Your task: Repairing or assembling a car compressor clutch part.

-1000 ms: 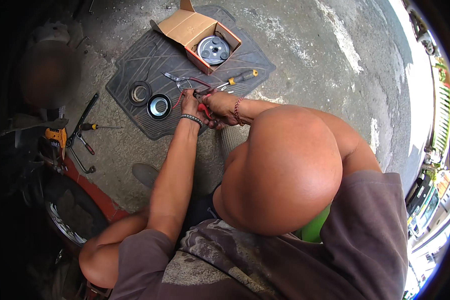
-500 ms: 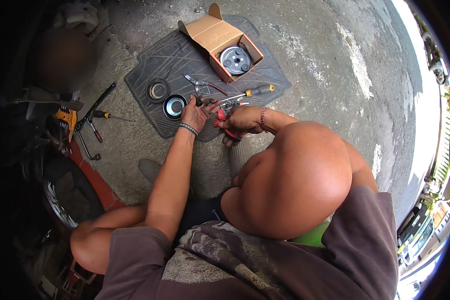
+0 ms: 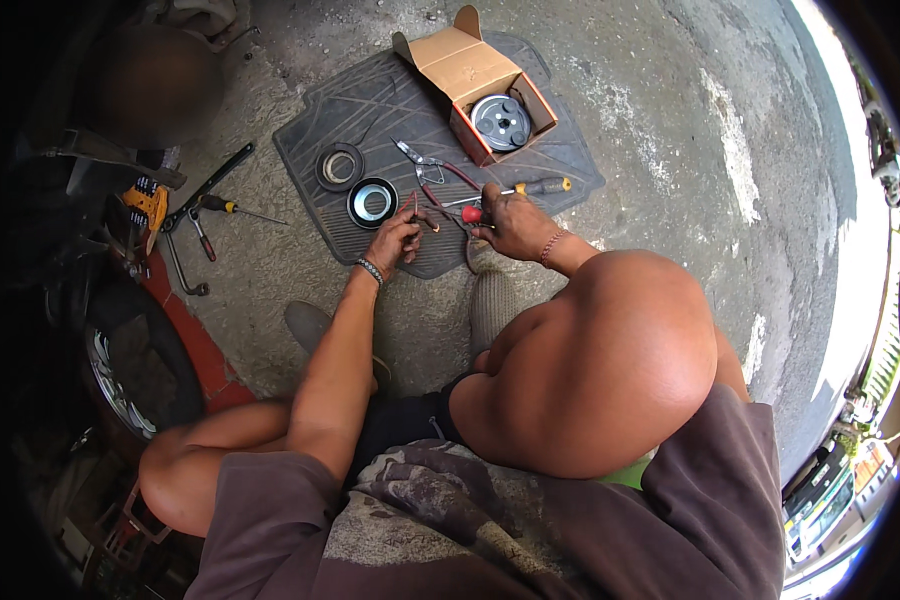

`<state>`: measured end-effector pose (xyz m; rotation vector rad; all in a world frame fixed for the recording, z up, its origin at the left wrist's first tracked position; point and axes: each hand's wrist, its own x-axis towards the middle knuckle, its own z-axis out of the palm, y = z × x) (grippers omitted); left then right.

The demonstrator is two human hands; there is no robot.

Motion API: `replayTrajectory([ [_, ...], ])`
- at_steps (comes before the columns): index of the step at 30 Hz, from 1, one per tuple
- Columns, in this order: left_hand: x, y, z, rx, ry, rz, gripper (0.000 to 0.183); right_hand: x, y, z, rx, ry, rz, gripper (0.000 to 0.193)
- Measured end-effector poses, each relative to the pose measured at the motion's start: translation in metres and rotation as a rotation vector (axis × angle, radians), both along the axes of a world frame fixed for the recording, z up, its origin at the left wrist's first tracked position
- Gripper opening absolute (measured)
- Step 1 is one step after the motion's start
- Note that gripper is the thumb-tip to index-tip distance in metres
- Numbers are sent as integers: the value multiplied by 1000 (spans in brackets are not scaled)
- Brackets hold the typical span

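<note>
I see bright daylight on the concrete right of the rubber mat (image 3: 370, 110), deep shadow left of it, and fisheye-bent, dark edges.

I see an outdoor spot with a rough grey concrete floor (image 3: 670, 130), stained and patched with paler streaks. Bright daylight falls on its right side, while the left edge lies in deep shade. A dark ribbed rubber mat (image 3: 370, 110) lies flat on the concrete. At the lower right rim, parked vehicles (image 3: 830, 480) stand beside greenery.
</note>
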<state>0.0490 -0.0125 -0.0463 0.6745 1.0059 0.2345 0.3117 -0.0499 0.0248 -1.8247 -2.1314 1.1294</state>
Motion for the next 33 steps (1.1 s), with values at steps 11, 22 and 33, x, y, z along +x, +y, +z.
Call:
replayTrajectory([
  [11,-9,-7,-1,2,-30,32,25,-13,-13,-36,133,100,32,26],
  [22,6,-8,2,98,34,-14,19,-21,-16,-55,259,19,120,31],
  [33,-34,-12,-46,297,217,-154,19,-44,2,-37,98,60,207,32],
])
